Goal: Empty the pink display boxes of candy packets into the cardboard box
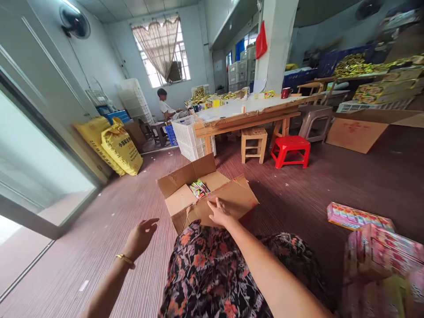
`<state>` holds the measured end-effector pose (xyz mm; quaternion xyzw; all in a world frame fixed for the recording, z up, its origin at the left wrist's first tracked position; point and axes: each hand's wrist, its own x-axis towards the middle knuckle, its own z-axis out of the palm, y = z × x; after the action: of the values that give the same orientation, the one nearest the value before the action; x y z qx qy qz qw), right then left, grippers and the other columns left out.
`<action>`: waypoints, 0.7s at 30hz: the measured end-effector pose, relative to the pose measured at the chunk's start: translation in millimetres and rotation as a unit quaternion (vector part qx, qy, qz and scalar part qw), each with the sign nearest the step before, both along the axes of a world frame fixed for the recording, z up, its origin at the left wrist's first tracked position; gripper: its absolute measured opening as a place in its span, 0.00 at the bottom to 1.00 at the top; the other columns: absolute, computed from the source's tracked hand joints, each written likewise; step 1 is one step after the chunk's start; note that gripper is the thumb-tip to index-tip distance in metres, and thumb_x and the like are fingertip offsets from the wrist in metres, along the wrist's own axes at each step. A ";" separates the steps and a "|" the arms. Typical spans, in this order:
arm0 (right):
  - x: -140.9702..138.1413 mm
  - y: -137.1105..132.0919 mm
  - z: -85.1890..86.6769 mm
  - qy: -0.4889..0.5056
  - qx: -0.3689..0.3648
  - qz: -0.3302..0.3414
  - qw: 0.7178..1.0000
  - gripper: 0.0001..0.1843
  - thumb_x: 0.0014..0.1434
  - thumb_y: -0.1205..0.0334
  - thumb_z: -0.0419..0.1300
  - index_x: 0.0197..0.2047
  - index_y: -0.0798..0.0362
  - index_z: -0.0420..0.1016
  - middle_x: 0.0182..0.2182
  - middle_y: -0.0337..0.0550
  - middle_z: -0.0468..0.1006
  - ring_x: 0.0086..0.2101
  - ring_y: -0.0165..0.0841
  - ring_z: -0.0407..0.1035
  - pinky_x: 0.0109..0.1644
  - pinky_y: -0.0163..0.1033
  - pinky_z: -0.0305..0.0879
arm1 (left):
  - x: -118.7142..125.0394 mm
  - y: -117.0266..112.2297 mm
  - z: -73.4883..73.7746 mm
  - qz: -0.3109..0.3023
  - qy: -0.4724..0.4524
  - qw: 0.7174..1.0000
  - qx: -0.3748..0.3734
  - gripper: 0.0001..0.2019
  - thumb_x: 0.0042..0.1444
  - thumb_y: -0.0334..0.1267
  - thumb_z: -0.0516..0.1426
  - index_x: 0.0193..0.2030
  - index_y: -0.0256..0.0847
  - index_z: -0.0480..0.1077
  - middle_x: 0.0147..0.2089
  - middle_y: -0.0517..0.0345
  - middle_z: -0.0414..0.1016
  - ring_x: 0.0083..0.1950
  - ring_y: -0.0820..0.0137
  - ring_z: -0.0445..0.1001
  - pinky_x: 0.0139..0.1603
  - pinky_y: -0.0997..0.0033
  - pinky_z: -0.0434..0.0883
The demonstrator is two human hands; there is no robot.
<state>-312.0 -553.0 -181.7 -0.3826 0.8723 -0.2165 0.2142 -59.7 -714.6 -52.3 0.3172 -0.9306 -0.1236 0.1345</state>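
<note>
Cardboard box (212,194): near wall hidden behind floral-clothed lap (212,265), most contents hidden under flaps; only colourful packets (199,188) peek out, print unreadable. Pink boxes (380,251) at right blurred, cut by frame edge. Seated person (164,106) far off, hands too small to tell.

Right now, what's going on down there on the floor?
A person in a floral garment sits over an open cardboard box on the floor. Their right hand rests flat on the near flap, pressing it down; the left hand, open and empty, hovers beside the box. Colourful packets lie inside. Pink packs lie to the right. Another person sits at the long table behind.
</note>
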 end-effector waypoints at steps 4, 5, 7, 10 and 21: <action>4.2 -10.3 -18.9 0.019 0.013 -0.006 1.000 0.39 0.62 0.55 0.55 0.71 0.39 0.41 0.71 0.52 0.30 0.67 0.54 0.34 0.64 0.62 0.45 | -46.1 -3.7 37.1 -0.007 -0.060 0.995 -0.083 0.22 0.59 0.44 0.46 0.52 0.42 0.74 0.47 0.51 0.77 0.46 0.65 0.76 0.48 0.69 0.71; 4.8 -12.1 -22.9 0.021 0.017 -0.008 1.000 0.39 0.62 0.55 0.55 0.71 0.39 0.41 0.71 0.52 0.30 0.67 0.53 0.34 0.63 0.63 0.44 | -60.5 -5.5 40.8 -0.007 -0.079 0.992 -0.100 0.22 0.60 0.42 0.46 0.54 0.42 0.73 0.48 0.51 0.77 0.47 0.66 0.76 0.49 0.69 0.71; 5.9 -15.0 -30.9 0.024 0.026 -0.009 0.999 0.37 0.62 0.52 0.54 0.71 0.40 0.43 0.70 0.54 0.33 0.67 0.53 0.34 0.63 0.65 0.41 | -88.9 -12.7 41.4 -0.007 -0.108 0.987 -0.123 0.21 0.60 0.40 0.47 0.56 0.43 0.71 0.49 0.50 0.76 0.47 0.65 0.75 0.50 0.69 0.70; 7.9 -19.5 -44.6 0.028 0.033 -0.007 0.999 0.37 0.60 0.49 0.55 0.70 0.41 0.48 0.70 0.56 0.36 0.67 0.53 0.34 0.63 0.66 0.38 | -126.3 -35.1 33.1 -0.011 -0.126 0.981 -0.147 0.23 0.58 0.38 0.50 0.60 0.42 0.69 0.50 0.46 0.75 0.51 0.61 0.73 0.55 0.65 0.68; 9.2 -30.6 -92.9 0.073 -0.018 -0.035 0.997 0.39 0.58 0.47 0.59 0.69 0.37 0.49 0.70 0.55 0.38 0.68 0.51 0.32 0.65 0.64 0.34 | -225.1 -147.0 11.5 0.059 -0.157 0.973 -0.156 0.30 0.61 0.42 0.50 0.69 0.37 0.52 0.63 0.35 0.62 0.67 0.46 0.57 0.64 0.39 0.53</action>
<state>-302.9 -583.6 -274.6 -0.3705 0.8944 -0.2110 0.1352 -284.8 -861.6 -40.7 0.3624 -0.9274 0.0829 0.0420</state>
